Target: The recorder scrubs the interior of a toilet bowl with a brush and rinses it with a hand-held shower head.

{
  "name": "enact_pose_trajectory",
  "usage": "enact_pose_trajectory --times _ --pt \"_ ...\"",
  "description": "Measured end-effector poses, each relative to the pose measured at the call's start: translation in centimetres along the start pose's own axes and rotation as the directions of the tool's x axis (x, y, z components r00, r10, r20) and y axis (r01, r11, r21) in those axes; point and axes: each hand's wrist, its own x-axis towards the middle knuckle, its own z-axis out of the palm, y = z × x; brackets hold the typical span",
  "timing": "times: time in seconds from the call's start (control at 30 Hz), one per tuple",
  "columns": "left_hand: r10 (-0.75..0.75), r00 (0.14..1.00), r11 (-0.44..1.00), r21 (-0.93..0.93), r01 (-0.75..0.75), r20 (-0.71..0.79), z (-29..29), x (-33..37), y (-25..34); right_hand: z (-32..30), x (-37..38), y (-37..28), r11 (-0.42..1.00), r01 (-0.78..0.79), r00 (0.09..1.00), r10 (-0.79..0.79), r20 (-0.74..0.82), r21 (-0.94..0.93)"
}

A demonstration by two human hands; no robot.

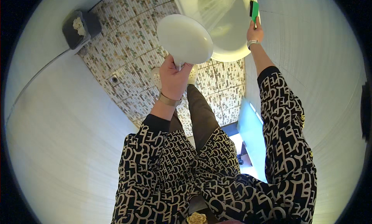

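My left hand (173, 77) is closed round the handle of a large, round white shower head (185, 38). Streaks of water (219, 11) spray from its far side into a pale, cream-coloured tub (231, 55). Up at the tub's right edge, my right hand (255, 33) grips a green brush (255, 10) with dark bristles. The bristles face left, toward the inside of the tub; whether they touch its wall, I cannot tell. The shower head covers part of the tub's near left rim.
A dark grey bin (72, 32) with crumpled white paper stands in the far left corner. The floor (131, 34) has mosaic-patterned tiles and a small square drain (114, 80). Pale walls rise close on both sides. A light-blue door (250, 133) is behind me on the right.
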Motion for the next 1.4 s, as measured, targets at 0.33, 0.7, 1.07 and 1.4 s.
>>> enact_pose_trajectory --times 0.33,0.7,1.07,1.4 --pt "0.094 0.995 0.990 -0.110 -0.090 0.028 2.8 1.7 1.0 1.6 9.0 -8.5 0.946 0.236 0.962 -0.260 -0.085 -0.220" --pt "-0.011 1.000 0.999 0.041 0.010 0.016 1.1 -0.4 -1.3 -4.8 -1.6 5.8 0.742 0.411 0.881 -0.174 0.439 -0.530" --pt "-0.094 0.994 0.991 0.103 0.087 0.058 0.8 -1.6 -1.3 -10.6 8.6 1.1 0.322 0.623 0.782 -0.271 0.561 -0.713" --pt "-0.027 0.994 0.991 0.131 0.013 0.103 3.9 -1.8 -1.9 -9.9 11.3 -1.4 -0.074 0.849 0.427 -0.487 0.762 -0.523"
